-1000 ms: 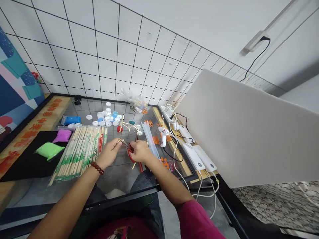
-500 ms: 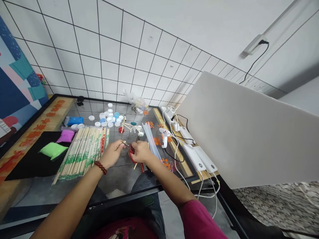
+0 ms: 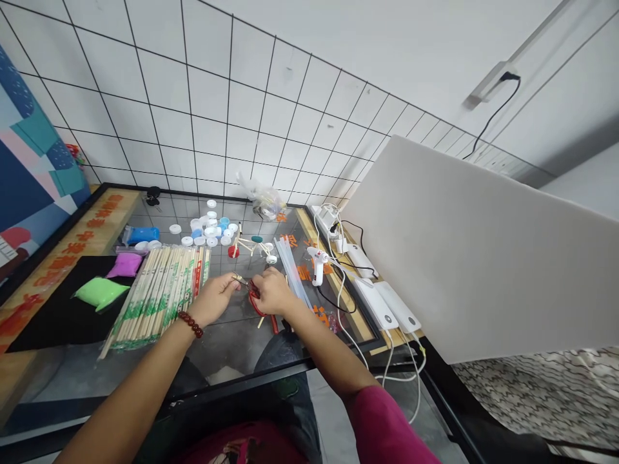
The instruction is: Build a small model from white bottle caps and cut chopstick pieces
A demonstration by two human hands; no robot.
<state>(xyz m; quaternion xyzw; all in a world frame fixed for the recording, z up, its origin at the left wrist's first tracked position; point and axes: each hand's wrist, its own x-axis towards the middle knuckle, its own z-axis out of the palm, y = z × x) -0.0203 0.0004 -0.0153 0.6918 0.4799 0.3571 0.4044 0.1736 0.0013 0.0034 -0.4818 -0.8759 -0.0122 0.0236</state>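
Between the thumb and fingers of my left hand [image 3: 216, 299] is a short piece of wooden stick [image 3: 236, 278]. My right hand [image 3: 273, 293] is closed around red-handled pliers [image 3: 255, 304], whose metal jaws point left and meet the stick piece. Whether the jaws bite into it is too small to tell. Just beyond my hands stands a small stick frame [image 3: 249, 245] with a red cap [image 3: 233, 252], a white cap and a dark green piece on it. Another thin stick [image 3: 260, 322] lies below my right hand.
Left of my hands lie bagged chopsticks [image 3: 155, 293], with green [image 3: 100, 293] and purple [image 3: 124, 264] clay packs beyond. Loose bottle caps [image 3: 211, 222] are scattered behind. To the right are clear glue sticks [image 3: 293, 267], a white glue gun [image 3: 318, 265], cables and white power banks [image 3: 374, 303].
The stick piece in my left hand sits at a slightly different angle against the pliers' jaws. Both hands keep their grip and have hardly moved; the whole view has shifted slightly.
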